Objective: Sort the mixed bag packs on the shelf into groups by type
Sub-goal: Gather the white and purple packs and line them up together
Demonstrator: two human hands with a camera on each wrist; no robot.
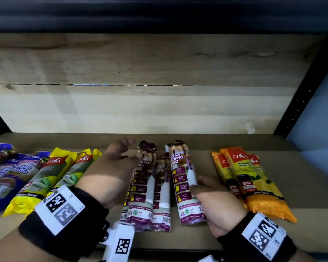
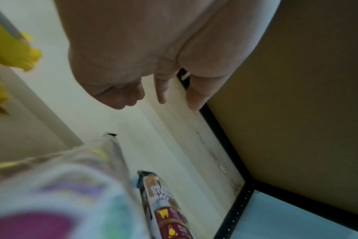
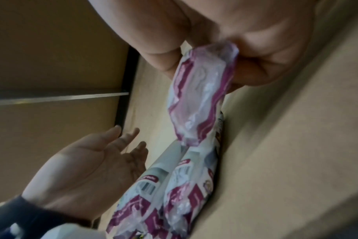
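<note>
A: Where's your pack?

B: Purple-and-white plastic drawstring bag pack [image 1: 187, 183], mid-shelf [image 1: 178, 144] near the front edge; your right hand [image 1: 219, 204] has its fingers clamped on its lower half. Left hand [image 1: 113, 171] is spread, empty.

A: Handling?

B: Probably light, soft, slippery film, so hold the roll's middle.

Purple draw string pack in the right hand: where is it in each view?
Head: held draw string pack right of centre, right hand gripping its lower right edge.
Left wrist: bottom centre, upright past the blurred packs.
Right wrist: top centre, pinched between thumb and fingers.
Shared landmark: the open left hand, beside the two-pack purple stack.
</note>
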